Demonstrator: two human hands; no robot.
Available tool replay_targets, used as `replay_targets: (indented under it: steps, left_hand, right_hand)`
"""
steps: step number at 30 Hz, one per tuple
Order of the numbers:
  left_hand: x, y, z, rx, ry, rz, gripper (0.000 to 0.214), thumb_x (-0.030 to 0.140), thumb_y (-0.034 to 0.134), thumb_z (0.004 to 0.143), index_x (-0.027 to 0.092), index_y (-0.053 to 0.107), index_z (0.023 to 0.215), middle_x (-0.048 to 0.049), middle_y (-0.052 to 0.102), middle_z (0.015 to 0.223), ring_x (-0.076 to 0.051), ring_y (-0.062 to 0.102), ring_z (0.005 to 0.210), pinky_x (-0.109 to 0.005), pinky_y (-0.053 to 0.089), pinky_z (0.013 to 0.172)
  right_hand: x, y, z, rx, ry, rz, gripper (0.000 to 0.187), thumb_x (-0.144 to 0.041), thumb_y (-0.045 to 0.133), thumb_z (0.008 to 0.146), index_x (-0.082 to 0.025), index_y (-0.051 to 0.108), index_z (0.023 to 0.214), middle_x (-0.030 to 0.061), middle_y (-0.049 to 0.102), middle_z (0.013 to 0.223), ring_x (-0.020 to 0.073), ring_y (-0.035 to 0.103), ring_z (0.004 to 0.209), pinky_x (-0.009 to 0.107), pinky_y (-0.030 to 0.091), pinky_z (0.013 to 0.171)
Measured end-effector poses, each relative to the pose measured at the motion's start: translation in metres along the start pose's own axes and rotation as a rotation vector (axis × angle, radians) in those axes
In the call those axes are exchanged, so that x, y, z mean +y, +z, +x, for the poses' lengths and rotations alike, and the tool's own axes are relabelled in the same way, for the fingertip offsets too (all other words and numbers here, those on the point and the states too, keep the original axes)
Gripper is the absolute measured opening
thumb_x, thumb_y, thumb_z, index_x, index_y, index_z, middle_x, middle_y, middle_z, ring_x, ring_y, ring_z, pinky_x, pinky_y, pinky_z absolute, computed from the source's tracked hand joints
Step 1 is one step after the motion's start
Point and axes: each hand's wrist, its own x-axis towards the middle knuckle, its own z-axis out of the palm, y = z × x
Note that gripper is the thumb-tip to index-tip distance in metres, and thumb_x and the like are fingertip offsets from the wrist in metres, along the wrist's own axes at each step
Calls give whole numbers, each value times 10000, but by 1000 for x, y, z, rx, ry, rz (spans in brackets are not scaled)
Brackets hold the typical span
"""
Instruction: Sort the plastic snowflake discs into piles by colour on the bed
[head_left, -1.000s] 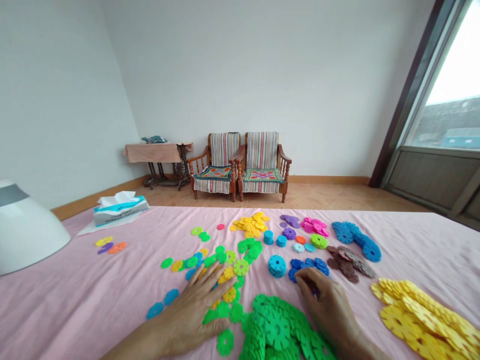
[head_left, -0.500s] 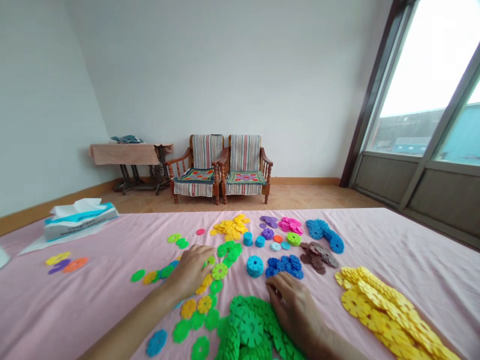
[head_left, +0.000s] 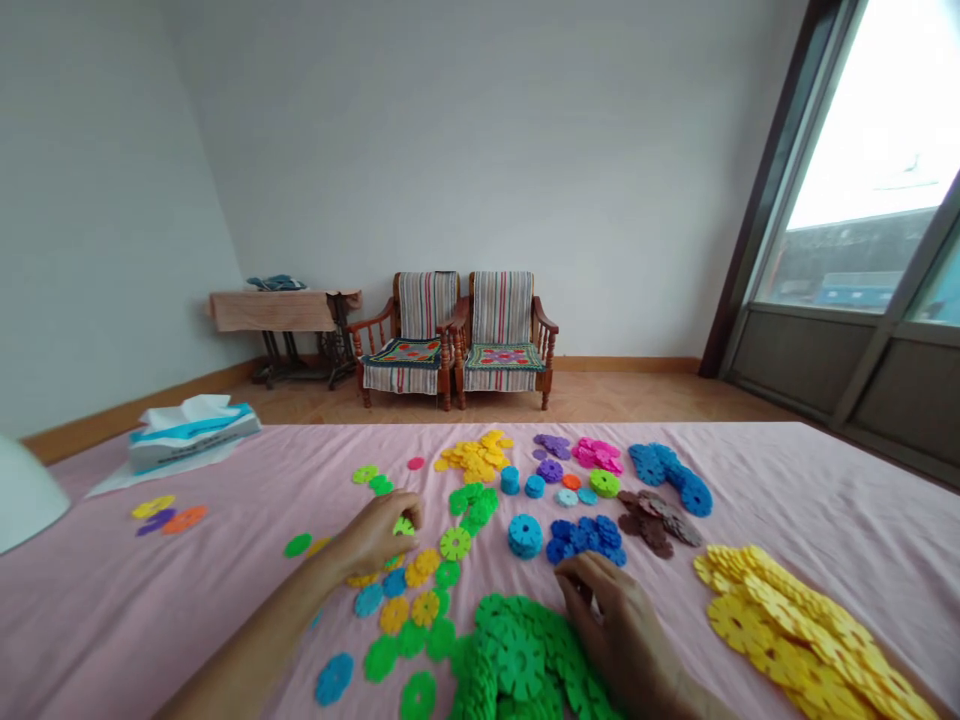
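My left hand [head_left: 379, 537] is over the left of the table, its fingers and thumb closed on a lime-green notched plastic disc [head_left: 403, 525]. Under and beside it lie scattered discs: orange ones [head_left: 394, 614], blue ones [head_left: 368, 599] and green ones [head_left: 411, 638]. My right hand [head_left: 622, 620] rests at the right side of a large heap of green discs [head_left: 517, 655], fingers curled in toward the thumb; whatever is between them is hidden. Just beyond its fingertips is a pile of dark blue discs [head_left: 585, 540], with a light blue stack [head_left: 525, 537] to the left.
Long rows of yellow discs [head_left: 795, 620] lie at right. Brown [head_left: 656, 520], blue [head_left: 671, 475], pink [head_left: 598, 454] and yellow-orange [head_left: 476, 457] piles sit farther back. A tissue box [head_left: 193, 440] stands at left on the pink cloth [head_left: 247, 580]. Two armchairs [head_left: 502, 340] are beyond the table.
My left hand has drawn back to the left with the lime-green disc, uncovering more blue and orange discs. My right hand stays by the green heap. The view has shifted slightly left.
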Motion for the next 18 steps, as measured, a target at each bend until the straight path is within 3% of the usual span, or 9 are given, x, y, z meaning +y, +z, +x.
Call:
replay_targets:
  steps: [4,10,14,18]
  left_hand:
    - [2,0,3,-2,-14,-98,158,155,499,619,173,588,748,-16,656,792,-175,615,806,-250,453,734]
    - [24,29,8,79,-65,-380,215,192,541,656,147,609,856,-39,668,818,-168,632,780,-253,483,702]
    - [30,38,3,102,-49,-227,234,222,593,680,154,652,896,-35,661,840,-169,606,763,-254,463,678]
    - [34,39,-2,130,-29,2,250,360,678,677,172,645,838,-33,598,835,-191,563,795,-277,430,710]
  right_hand:
    - [3,1,0,-30,8,-2,202,-235,421,925,-216,617,875,33,648,835,168,615,771,271,448,692]
    - [3,1,1,-33,-19,-21,231,-244,402,929,-212,617,854,39,653,815,165,618,740,263,451,668]
    - [3,1,1,-26,-28,-29,233,-252,397,931,-214,615,856,41,652,804,167,618,725,267,457,657]
    - [4,2,1,-46,-29,-11,228,-246,397,931,-213,613,866,41,647,807,168,614,734,273,456,663]
